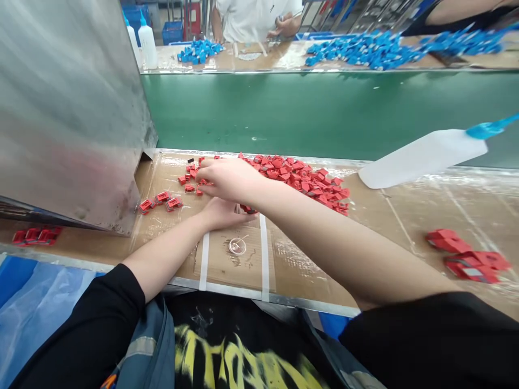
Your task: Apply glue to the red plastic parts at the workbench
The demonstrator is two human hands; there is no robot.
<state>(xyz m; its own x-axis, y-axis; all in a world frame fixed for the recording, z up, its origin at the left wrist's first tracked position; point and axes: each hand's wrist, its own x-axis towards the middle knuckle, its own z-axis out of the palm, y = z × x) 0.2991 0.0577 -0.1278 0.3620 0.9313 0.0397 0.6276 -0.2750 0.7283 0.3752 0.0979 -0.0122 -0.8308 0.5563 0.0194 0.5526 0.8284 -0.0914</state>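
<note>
Worktop (316,275): brown, under the left hand (221,214) and right hand (229,175).
Belt (259,113): green, running beyond both hands.
Metal box (68,108): left of both hands.
Bottle (421,156): white, blue-tipped, well to the right of the hands, slanting in view.
Red pile (300,175): just right of the right hand, partly behind its forearm.
Right hand: crosses above the left, fingers bent, tips at the near cluster (189,188) of red bits; cannot tell whether it pinches one.
Left hand: nearer the body, pinching a red piece (248,209), partly hidden.
Loose pieces (162,197): red, left of the left hand, apart from it.
</note>
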